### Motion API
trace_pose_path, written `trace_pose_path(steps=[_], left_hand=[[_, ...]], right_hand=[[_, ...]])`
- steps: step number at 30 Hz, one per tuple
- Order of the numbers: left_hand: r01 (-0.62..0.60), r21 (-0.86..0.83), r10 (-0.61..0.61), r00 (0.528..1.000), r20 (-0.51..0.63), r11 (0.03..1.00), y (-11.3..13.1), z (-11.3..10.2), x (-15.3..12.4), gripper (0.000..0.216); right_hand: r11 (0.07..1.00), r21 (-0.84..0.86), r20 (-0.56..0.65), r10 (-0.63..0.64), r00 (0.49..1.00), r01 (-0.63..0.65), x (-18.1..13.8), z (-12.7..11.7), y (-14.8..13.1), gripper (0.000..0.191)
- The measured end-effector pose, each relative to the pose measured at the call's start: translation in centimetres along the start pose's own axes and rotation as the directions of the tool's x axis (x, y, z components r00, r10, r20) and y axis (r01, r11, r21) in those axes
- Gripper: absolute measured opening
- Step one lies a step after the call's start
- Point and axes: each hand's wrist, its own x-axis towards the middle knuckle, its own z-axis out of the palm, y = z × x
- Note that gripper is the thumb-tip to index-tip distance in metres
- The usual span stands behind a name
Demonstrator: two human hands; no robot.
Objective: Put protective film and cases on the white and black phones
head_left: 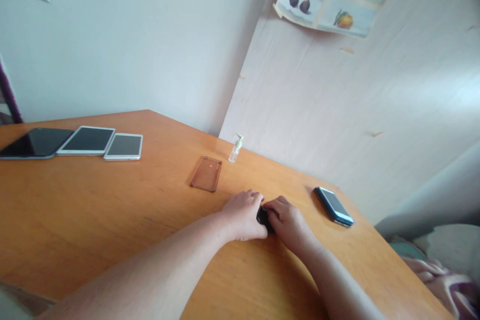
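Note:
Both hands are closed around a small black object (264, 218) at the middle of the table; most of it is hidden by fingers, so its kind does not show. My left hand (244, 216) grips it from the left, thumb along the near side. From the right, my right hand (291, 224) pinches it with thumb and curled fingers. Beyond my left hand lies a brown translucent phone case (206, 175), flat on the wood. A small clear pump bottle (235, 151) with a pale green top stands upright just behind the case.
On the wooden table (161, 190), a dark tablet (37, 143), a white tablet (87, 140) and a smaller white tablet (123, 146) lie in a row at left. Stacked phones (333, 206) rest near the right edge. Walls rise behind; fabric (442, 280) is beyond the right edge.

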Motion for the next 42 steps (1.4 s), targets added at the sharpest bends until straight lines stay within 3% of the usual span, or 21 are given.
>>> trace_pose_path(steps=[7, 13, 18, 22, 31, 37, 42], left_hand=[[0.011, -0.009, -0.011, 1.0, 0.013, 1.0, 0.1, -0.1, 0.0, 0.055], [-0.01, 0.004, 0.01, 1.0, -0.024, 1.0, 0.3, -0.1, -0.1, 0.051], [-0.025, 0.002, 0.025, 0.999, -0.034, 1.0, 0.0, 0.5, -0.1, 0.048], [-0.032, 0.005, 0.032, 0.999, -0.033, 0.999, 0.1, 0.4, -0.1, 0.047], [-0.02, 0.016, 0.019, 0.999, 0.032, 1.0, 0.1, -0.4, -0.2, 0.049], [-0.026, 0.008, 0.026, 0.998, 0.06, 1.0, 0.1, -0.6, -0.3, 0.05], [-0.013, 0.019, 0.012, 0.996, 0.093, 1.0, 0.1, -0.9, -0.2, 0.049]], right_hand=[[0.999, -0.031, 0.068, 0.01, 0.998, -0.008, -0.7, -0.9, 0.3, 0.026], [0.997, -0.042, 0.022, 0.063, 0.998, -0.062, -0.3, -0.7, 0.4, 0.026], [0.997, -0.054, 0.097, 0.052, 0.994, -0.047, -0.8, -1.2, 0.4, 0.024], [0.998, -0.036, 0.043, 0.049, 0.998, -0.048, -0.7, -0.9, 1.0, 0.025], [0.994, -0.06, 0.067, 0.098, 0.993, -0.094, -0.9, -1.4, 1.0, 0.021], [0.989, -0.039, 0.006, 0.143, 0.99, -0.142, -0.5, -1.5, 0.7, 0.022], [0.992, -0.021, 0.051, 0.125, 0.991, -0.124, -1.0, -1.9, 0.4, 0.019]])
